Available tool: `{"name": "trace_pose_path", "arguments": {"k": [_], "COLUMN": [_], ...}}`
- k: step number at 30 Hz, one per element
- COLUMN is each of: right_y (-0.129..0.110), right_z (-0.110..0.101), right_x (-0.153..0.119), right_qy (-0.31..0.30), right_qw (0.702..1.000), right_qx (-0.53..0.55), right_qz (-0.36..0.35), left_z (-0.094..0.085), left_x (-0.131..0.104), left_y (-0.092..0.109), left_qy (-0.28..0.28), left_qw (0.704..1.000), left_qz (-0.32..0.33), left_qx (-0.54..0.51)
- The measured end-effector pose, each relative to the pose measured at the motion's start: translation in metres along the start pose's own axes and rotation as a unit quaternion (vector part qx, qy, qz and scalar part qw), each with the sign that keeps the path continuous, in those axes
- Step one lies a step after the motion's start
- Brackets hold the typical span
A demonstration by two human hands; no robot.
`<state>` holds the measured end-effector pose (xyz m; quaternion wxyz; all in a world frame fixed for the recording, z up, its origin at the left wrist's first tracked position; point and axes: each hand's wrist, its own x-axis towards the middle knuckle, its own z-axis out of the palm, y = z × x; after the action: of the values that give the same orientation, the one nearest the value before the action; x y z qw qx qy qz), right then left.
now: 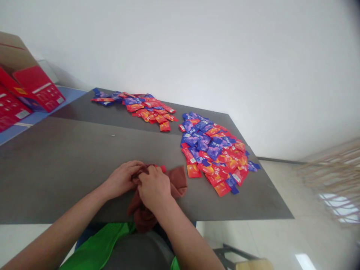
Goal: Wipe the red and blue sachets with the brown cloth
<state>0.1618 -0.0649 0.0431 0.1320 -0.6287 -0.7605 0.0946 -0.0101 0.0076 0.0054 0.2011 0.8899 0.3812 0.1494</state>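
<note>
A brown cloth (178, 182) lies bunched near the table's front edge, part of it hanging over towards my lap. My left hand (123, 178) has its fingers curled into the cloth's left side. Over the cloth's middle, my right hand (155, 186) grips it with bent fingers, close beside the left. A small bit of red (163, 168) shows just beyond my right hand; what it belongs to is hidden. To the right of the cloth spreads a pile of red and purple sachets (215, 150), apart from both hands.
Another heap of sachets (149, 107) lies at the table's back, near the white wall (180, 56). Red cardboard boxes (42, 88) stand on a blue surface (66, 95) at left. The grey table (70, 157) ends at right above a tiled floor, with a stool (253, 264) below.
</note>
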Motion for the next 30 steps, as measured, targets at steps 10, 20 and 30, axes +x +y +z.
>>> {"name": "trace_pose_path", "arguments": {"k": [10,20,30], "right_y": [0.033,0.035,0.024], "right_z": [-0.021,-0.008,-0.002], "right_x": [0.001,0.003,-0.106], "right_qy": [0.0,-0.015,0.03], "right_qw": [0.988,0.99,0.987], "right_qx": [-0.077,-0.05,0.151], "right_qz": [0.133,0.133,0.054], "left_z": [0.0,-0.001,0.0], "left_x": [-0.001,0.0,0.0], "left_y": [-0.001,-0.001,-0.004], "left_qy": [-0.006,-0.01,-0.016], "left_qw": [1.0,1.0,0.999], "left_qz": [-0.024,-0.023,-0.033], "left_qx": [0.005,0.004,0.026]}}
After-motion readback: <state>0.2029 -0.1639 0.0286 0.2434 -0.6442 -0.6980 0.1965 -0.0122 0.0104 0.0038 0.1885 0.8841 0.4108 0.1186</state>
